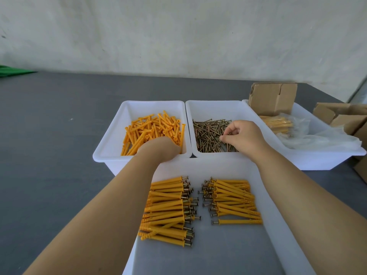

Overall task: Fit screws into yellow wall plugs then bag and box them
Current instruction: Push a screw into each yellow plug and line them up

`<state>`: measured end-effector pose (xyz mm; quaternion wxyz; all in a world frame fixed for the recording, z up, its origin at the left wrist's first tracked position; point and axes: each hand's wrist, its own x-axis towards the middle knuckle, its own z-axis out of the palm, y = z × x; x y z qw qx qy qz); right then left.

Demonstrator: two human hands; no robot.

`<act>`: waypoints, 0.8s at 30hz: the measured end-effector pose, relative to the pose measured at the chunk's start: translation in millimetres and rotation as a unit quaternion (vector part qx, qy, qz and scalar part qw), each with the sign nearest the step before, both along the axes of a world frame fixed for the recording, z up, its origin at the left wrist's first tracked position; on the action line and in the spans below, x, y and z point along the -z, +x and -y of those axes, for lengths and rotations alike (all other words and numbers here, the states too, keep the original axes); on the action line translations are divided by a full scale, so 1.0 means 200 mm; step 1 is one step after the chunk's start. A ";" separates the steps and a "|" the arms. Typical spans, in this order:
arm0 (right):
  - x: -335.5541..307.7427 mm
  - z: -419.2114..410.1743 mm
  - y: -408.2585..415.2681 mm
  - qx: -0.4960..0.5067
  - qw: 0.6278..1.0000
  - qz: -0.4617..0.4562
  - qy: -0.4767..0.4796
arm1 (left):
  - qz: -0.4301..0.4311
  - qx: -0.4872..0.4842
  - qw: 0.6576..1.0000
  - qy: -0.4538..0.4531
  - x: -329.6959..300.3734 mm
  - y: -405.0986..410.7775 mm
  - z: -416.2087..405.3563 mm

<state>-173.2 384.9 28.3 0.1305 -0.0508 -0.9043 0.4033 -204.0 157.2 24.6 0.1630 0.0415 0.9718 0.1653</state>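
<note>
A white bin (111, 135) at the back left holds loose yellow wall plugs (153, 126). My left hand (160, 147) reaches into its near right corner; its fingers are hidden among the plugs. The white bin (210, 107) beside it holds a heap of brass screws (208, 133). Over that heap my right hand (242, 135) pinches a screw between thumb and curled fingers. In the near white tray (264, 195) lie two rows of plugs with screws fitted, one on the left (166, 209) and one on the right (234, 201).
A third white bin (317, 155) at the right holds a cardboard box (272, 98), a bagged bundle of plugs (278, 124) and clear plastic bags (321, 139). More cardboard boxes (337, 116) stand at the far right. A green object (12, 70) lies far left.
</note>
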 end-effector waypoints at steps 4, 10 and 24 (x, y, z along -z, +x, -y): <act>0.00 0.00 0.00 0.005 1.000 -0.006 -0.005 | -0.101 -0.020 0.993 0.065 0.01 0.02 0.03; -0.02 0.01 0.02 0.012 0.997 -0.056 -0.048 | -0.308 -0.048 0.913 0.264 0.01 0.09 0.08; -0.13 0.12 0.04 -0.059 0.925 -0.172 -0.335 | -0.208 0.027 0.780 0.590 -0.06 0.22 -0.05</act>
